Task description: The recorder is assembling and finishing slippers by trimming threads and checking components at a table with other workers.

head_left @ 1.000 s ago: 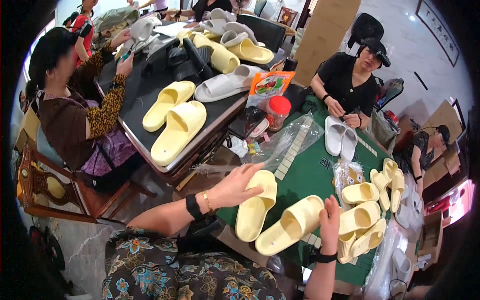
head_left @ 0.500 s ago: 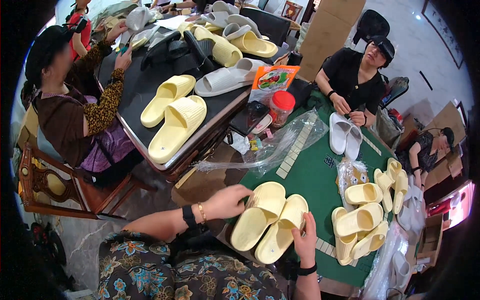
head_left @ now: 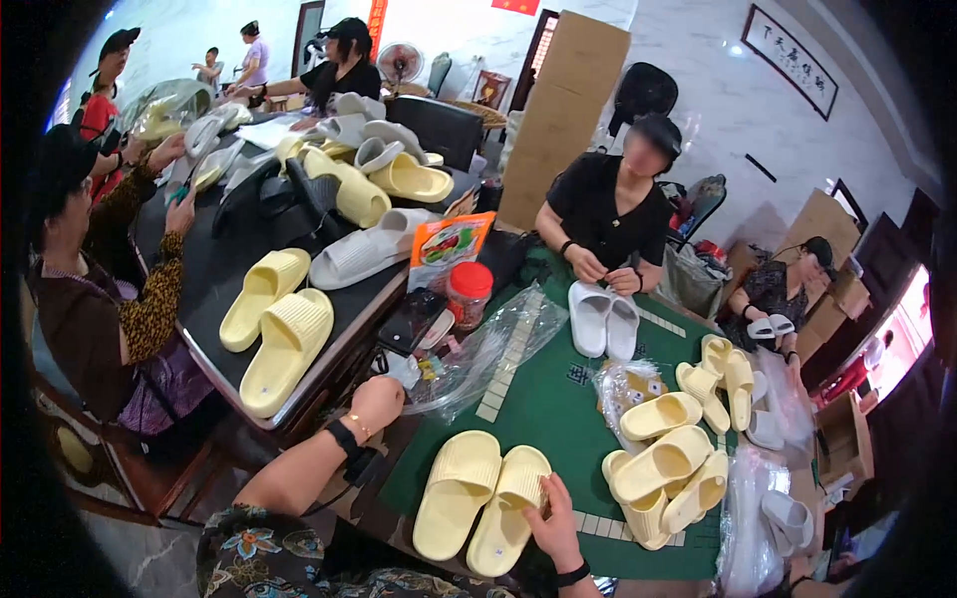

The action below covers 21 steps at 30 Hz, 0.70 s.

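A pair of pale yellow slippers (head_left: pixel 461 498) lies side by side at the near edge of the green table, toes pointing away. My right hand (head_left: pixel 555 518) touches the outer edge of the right slipper, fingers stretched along its strap and thumb apart. My left hand (head_left: pixel 377 404) is away from the pair, near the clear plastic bags (head_left: pixel 488 349) at the table's left side. Its back faces up and its fingers are hidden, so a hold on a bag cannot be made out.
More yellow slippers (head_left: pixel 666 463) are heaped at right beside clear packaging (head_left: pixel 748 518). Across the table a person (head_left: pixel 608 214) works by white slippers (head_left: pixel 603 319). A black table (head_left: pixel 199 269) at left bears slippers, an orange pouch (head_left: pixel 449 249) and a red-lidded jar (head_left: pixel 469 294).
My left hand has left the yellow slippers and moved away to the plastic bags. My right hand stays at the right slipper. The view has tilted up, showing more of the room.
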Available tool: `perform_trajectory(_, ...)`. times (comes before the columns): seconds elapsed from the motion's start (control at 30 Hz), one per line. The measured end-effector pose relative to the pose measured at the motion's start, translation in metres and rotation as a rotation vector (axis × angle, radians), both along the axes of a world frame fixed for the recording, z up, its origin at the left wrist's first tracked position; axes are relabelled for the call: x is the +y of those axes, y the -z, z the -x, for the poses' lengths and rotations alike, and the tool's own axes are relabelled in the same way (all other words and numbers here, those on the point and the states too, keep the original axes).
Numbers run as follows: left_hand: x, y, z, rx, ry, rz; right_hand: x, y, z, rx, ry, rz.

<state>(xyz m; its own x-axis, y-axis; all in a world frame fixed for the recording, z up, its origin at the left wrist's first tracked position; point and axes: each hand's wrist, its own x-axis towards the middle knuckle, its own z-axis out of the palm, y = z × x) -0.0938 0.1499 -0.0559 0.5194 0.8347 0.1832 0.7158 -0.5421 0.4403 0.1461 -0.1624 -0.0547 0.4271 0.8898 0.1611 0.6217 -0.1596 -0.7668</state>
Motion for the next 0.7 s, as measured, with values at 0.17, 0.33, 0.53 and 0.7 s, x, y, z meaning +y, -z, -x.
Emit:
perform_trajectory(0.17,0.006,-0.034,0.005,-0.324,-0.095,-0.065,0.003,0.001,-0.001,-0.014,-0.011,-0.021)
perform_trajectory(0.33,0.011,-0.103,0.016,-0.832,-0.146,-0.017,0.005,0.0,-0.003,0.007,0.002,-0.034)
perform_trajectory(0.53,-0.001,-0.159,0.039,-1.363,-0.181,0.114,0.002,-0.005,-0.004,0.04,0.016,-0.032)
perform_trajectory(0.7,-0.061,-0.174,0.03,-0.964,-0.045,-0.059,0.004,-0.035,0.007,0.052,0.149,-0.22)
